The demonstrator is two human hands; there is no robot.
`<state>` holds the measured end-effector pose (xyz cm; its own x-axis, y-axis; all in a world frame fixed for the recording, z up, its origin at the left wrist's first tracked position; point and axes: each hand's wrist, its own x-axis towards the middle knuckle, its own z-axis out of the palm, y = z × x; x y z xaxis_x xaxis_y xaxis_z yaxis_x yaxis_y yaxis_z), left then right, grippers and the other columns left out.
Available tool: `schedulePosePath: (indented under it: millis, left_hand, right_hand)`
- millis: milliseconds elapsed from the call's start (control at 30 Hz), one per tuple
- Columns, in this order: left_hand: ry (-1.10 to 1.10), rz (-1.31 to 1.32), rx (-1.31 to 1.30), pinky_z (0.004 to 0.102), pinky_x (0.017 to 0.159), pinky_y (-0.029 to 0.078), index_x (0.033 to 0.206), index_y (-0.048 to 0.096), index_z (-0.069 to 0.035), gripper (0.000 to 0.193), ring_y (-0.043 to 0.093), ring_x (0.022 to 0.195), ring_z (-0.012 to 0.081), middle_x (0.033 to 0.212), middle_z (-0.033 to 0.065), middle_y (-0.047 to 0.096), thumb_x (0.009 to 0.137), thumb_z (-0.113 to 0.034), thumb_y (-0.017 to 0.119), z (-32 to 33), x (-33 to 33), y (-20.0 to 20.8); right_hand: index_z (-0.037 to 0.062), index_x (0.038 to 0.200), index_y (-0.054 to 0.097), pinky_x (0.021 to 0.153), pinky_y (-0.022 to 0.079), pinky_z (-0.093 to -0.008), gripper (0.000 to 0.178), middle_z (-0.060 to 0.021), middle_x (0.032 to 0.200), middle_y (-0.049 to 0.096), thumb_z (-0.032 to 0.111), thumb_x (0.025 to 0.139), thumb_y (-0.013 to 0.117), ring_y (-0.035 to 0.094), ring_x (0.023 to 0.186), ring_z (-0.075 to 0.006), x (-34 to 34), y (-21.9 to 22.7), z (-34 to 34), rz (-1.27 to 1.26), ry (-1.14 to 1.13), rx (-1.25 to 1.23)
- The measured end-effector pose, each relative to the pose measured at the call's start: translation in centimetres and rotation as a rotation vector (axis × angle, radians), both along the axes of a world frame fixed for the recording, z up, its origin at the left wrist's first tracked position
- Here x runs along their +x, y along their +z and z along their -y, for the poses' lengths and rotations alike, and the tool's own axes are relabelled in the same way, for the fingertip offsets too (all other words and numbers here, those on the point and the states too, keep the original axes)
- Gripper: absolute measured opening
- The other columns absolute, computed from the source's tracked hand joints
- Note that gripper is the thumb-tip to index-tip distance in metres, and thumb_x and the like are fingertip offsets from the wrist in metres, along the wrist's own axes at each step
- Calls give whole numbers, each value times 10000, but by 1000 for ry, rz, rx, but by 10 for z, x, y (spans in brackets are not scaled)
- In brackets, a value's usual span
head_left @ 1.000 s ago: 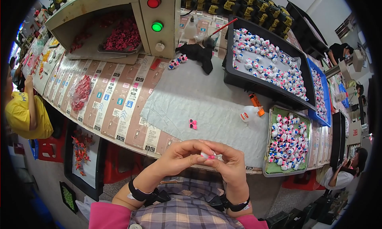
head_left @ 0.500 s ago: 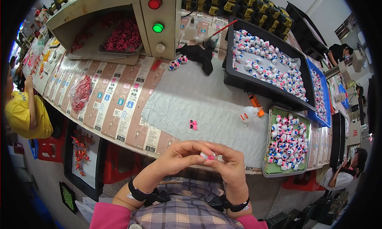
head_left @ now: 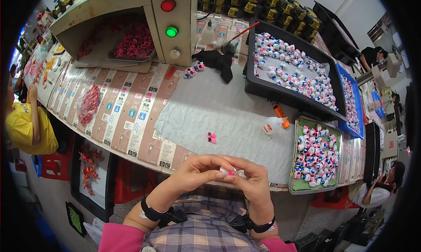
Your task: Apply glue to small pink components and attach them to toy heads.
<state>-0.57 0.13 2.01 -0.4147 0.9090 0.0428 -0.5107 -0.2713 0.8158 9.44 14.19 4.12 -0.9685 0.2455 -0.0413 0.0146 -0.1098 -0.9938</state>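
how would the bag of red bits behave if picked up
The bag would probably sag, since its clear film looks thin and wrinkled. It seems unlikely to roll, lying lumpy on the table. The red bits might shift inside, as they look small and many.

Curves across the view as a long workbench [head_left: 118,96], patterned with printed stripes and partly covered by a pale sheet [head_left: 193,114]. Bears, on that sheet, a small pink-and-black piece [head_left: 211,137] near the front edge, plus a squat white bottle [head_left: 274,126] against an orange-and-black object [head_left: 280,113]. Holds, farther back, a crumpled black cloth [head_left: 217,63] near a short row of white-and-blue figures [head_left: 194,70]. Carries, leftward, a bag of red pieces [head_left: 89,104] (clear and wrinkled) and a beige machine [head_left: 173,15]. Supports, rightward, a black tray [head_left: 280,97] and a green-lined metal tray [head_left: 293,168].
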Motion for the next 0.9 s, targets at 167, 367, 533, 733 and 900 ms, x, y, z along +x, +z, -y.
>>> schedulePosePath:
  millis: [167,367,533,733,900]
  left_hand:
    - [4,-35,3,251,815,433,985,581,0,156,540,929,125,1014,74,568,839,-25,530,-1,0,-1]
    - [14,-74,30,262,840,430,1079,522,5,227,527,987,139,1077,91,542,854,-11,498,0,4,-1]
    - [18,-31,2,277,872,424,1237,372,-13,394,508,1040,156,1139,122,511,857,4,477,2,8,2]
    - [-58,56,-69,279,870,409,1292,294,-31,481,515,1018,155,1127,145,526,847,23,469,-10,8,12]
    - [98,-53,-174,253,801,421,1259,357,-34,443,544,913,135,1108,157,550,839,-7,494,3,-18,1]
  right_hand:
    - [15,1077,584,852,417,-273,357,-107,1069,598,14,725,644,550,977,-154,-1,-1,-3,-13,25,-22]
    - [10,1057,589,810,429,-259,356,-96,1014,616,37,711,667,563,918,-138,0,5,-2,39,3,36]
    - [11,1022,597,785,432,-254,338,-72,935,621,50,697,684,567,872,-130,5,4,0,65,-19,102]
    - [14,1001,599,784,430,-260,314,-64,943,614,48,699,682,552,875,-124,8,10,-16,9,-44,217]
    - [10,1023,574,776,435,-237,292,-61,939,607,36,741,648,555,856,-117,23,-7,-70,-22,-524,110]
